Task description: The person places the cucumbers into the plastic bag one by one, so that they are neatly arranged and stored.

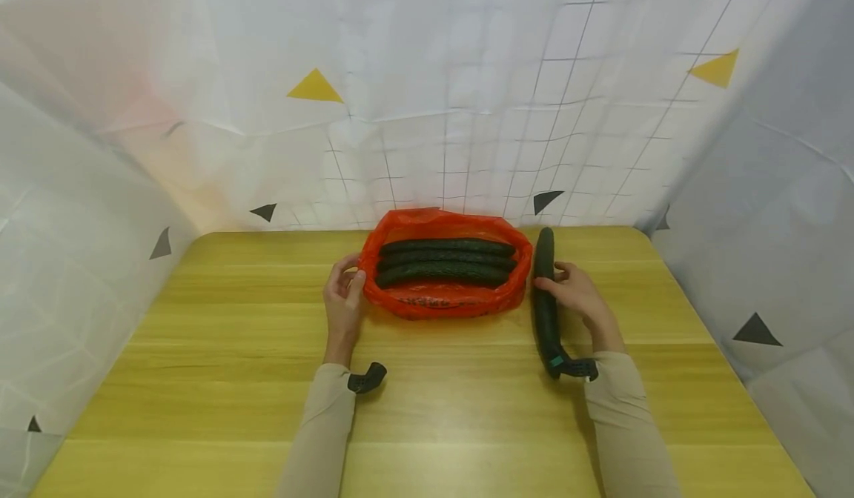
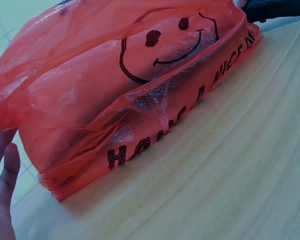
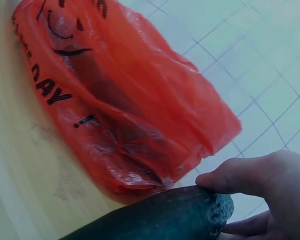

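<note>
Three dark green cucumbers [image 1: 447,272] lie side by side in a red plastic bag [image 1: 434,307], its mouth spread open upward. At the bag's left end is my left hand [image 1: 345,288], fingertips against its rim; in the left wrist view the fingers [image 2: 8,172] are loosely extended beside the plastic. To the right of the bag, my right hand [image 1: 575,288] grips another cucumber [image 1: 545,313], thumb on the near side and fingers round the far side. That cucumber points away from me. In the right wrist view, its end [image 3: 190,212] is close by the bag.
Everything stands on a wooden table [image 1: 454,424], with the bag near its back edge. White sheeting [image 1: 414,150] with grid lines and triangles rises behind and at both sides. A black wrist mount [image 1: 579,367] on the right sleeve overlaps the held cucumber's near end.
</note>
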Tool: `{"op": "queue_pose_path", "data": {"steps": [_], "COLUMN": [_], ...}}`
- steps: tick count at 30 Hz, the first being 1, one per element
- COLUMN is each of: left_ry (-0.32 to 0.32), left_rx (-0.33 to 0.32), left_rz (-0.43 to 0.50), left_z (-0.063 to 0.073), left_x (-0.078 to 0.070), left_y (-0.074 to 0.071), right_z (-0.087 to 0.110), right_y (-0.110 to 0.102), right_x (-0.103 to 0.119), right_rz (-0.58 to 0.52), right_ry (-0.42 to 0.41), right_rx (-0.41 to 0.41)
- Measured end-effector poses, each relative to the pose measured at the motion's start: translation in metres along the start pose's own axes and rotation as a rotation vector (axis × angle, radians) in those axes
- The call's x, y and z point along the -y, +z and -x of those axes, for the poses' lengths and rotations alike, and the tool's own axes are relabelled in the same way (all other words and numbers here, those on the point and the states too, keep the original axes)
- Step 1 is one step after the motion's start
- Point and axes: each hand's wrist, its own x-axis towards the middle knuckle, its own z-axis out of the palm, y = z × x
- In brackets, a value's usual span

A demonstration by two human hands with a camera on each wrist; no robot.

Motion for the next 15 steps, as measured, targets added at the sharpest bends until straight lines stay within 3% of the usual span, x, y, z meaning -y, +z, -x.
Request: {"op": "queue_pose_path", "data": {"steps": [15], "left_ry": [0.004], "left_rx": [-0.003], "left_rz": [0.032], "left_z": [-0.001], "left_x": [0.0], "left_y": [0.002], "right_z": [0.009], "right_y": [-0.015], "right_x": [0.009], "right_rz": [-0.174], "right_ry": [0.006], "right_rx": [-0.048]}}
